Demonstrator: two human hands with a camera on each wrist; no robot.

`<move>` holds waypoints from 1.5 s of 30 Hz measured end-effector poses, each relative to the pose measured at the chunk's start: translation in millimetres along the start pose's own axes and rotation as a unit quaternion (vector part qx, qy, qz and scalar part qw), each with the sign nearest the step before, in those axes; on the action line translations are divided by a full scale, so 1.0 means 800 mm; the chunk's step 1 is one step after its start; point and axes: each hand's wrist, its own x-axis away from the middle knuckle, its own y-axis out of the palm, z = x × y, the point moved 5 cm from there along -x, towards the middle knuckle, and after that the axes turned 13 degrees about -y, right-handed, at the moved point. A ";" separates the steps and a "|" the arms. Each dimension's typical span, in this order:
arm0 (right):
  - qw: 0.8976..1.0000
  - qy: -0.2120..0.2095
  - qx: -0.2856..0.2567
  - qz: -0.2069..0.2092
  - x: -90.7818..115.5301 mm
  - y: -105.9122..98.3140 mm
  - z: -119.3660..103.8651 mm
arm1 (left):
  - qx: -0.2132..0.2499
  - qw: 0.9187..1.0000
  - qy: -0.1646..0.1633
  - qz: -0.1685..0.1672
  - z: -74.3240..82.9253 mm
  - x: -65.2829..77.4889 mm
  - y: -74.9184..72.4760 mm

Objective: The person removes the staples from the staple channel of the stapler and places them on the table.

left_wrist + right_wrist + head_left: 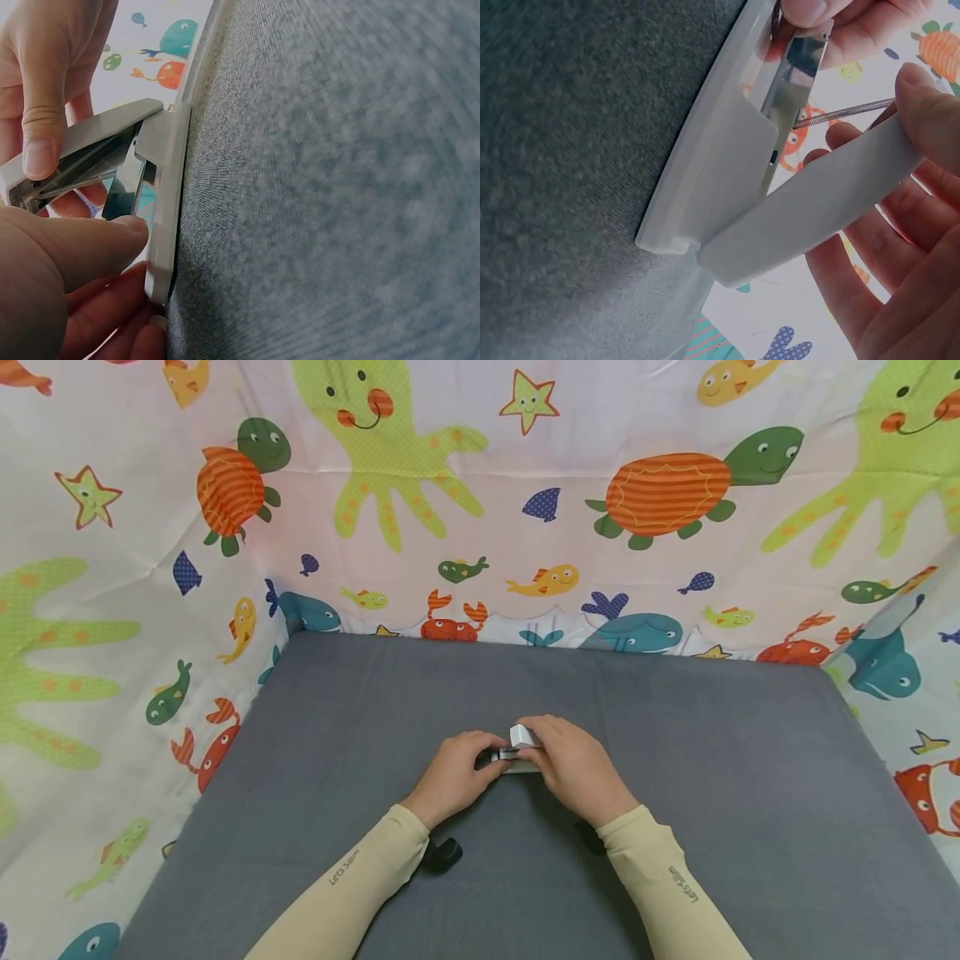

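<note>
A white stapler rests on the grey cloth with its top cover swung up from the base. The metal staple channel and a thin coiled spring show between them. My right hand grips the raised cover, thumb on one side and fingers on the other. At the front end, my left hand pinches the metal channel between thumb and fingers, close to the base. Whether staples lie in the channel I cannot tell.
Grey cloth covers the table. A curtain printed with sea animals stands behind it and along both sides. Black straps with parts sticking out sit at the wrists, below the sleeves.
</note>
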 end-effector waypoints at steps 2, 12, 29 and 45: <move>1.000 0.000 -0.001 0.000 0.001 -0.001 0.000 | -0.002 1.000 -0.003 0.000 -0.001 0.001 0.001; 1.000 0.005 0.001 -0.004 0.005 -0.004 0.001 | 0.008 1.000 -0.009 -0.002 -0.005 0.001 0.005; 1.000 0.021 -0.007 -0.002 0.001 -0.014 0.004 | -0.005 1.000 -0.006 0.000 -0.006 -0.001 0.002; 0.999 0.039 -0.025 -0.002 0.000 -0.020 0.006 | 0.012 1.000 -0.014 0.003 -0.004 -0.001 -0.002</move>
